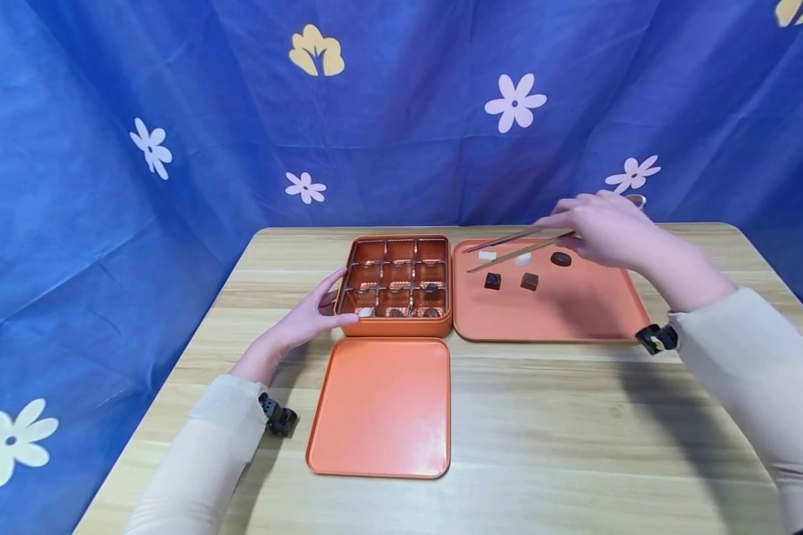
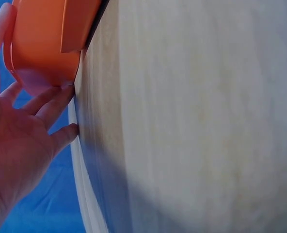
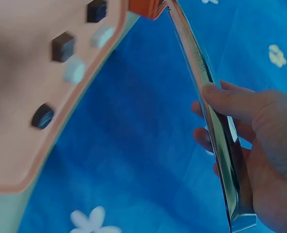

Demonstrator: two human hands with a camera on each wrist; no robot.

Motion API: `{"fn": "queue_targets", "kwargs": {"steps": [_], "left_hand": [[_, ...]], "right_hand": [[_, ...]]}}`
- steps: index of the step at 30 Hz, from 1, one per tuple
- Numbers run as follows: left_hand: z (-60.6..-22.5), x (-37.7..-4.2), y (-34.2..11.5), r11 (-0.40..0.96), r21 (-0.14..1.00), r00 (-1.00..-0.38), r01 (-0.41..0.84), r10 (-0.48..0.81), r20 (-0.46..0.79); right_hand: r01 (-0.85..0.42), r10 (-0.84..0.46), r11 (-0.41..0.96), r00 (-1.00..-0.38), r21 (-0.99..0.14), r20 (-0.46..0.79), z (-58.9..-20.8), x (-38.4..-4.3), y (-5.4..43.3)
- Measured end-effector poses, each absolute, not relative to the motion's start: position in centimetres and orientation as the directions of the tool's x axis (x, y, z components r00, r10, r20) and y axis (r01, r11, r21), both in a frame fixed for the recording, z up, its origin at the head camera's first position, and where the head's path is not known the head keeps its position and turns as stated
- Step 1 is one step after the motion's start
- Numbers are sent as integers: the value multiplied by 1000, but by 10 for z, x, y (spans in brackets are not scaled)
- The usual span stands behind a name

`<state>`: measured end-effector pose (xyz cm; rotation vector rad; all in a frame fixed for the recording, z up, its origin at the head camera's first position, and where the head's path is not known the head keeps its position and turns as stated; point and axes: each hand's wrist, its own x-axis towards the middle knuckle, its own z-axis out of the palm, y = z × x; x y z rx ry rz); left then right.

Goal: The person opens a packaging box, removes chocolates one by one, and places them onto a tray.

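Head view: long metal tongs (image 1: 522, 252), splayed, pinched in right grip (image 1: 605, 227); left grip (image 1: 310, 316) spread against orange box (image 1: 398, 328).

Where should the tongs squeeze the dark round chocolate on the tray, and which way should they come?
Squeeze the dark round chocolate by its curved sides, one tip of the tongs in front, one behind. In the head view, coming from above and its right looks best: it lies low on the tray, with a white piece to its left.
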<state>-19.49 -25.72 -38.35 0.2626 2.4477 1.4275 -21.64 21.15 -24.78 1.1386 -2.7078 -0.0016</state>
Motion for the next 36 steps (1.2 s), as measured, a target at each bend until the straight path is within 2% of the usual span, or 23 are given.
{"fn": "queue_targets", "kwargs": {"steps": [15, 23, 28, 36], "left_hand": [[-383, -196, -257, 527, 850, -941, 12, 294, -169], [-384, -196, -257, 507, 862, -940, 10, 299, -165], [-385, -197, -258, 457, 889, -938, 16, 314, -145], [-386, -197, -258, 469, 883, -941, 19, 308, -143]], "right_hand": [[-707, -707, 702, -707, 87, -34, -218, -245, 133], [-712, -697, 697, -700, 85, -158, -219, -254, 106], [-719, -699, 692, -691, 74, -184, -220, -255, 93], [-682, -641, 721, -724, 124, -257, -226, -258, 71]]}}
